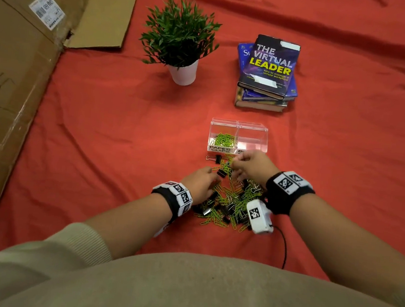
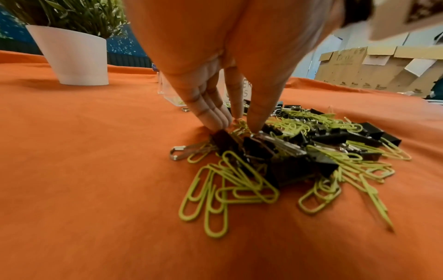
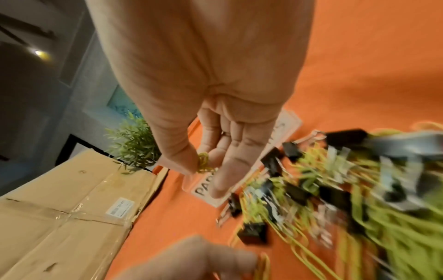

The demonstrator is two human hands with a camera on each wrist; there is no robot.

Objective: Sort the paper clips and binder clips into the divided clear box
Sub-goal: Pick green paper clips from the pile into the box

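R hand [image 3: 206,149] pinches green paper clips [image 3: 203,163]; divided clear box [image 1: 252,133] at 12 o'clock, nearer it. L hand [image 2: 230,106], fingertips together, prob. nipping pile clips.

left hand [image 1: 201,184] fingertips down, right hand [image 1: 251,166] pinching, raised

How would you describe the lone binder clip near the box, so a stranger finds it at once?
Start at the divided clear box and look below its "PAPER CLIPS" label. The lone binder clip lies there at the pile's far left edge. Its silver handles point left onto bare red cloth.
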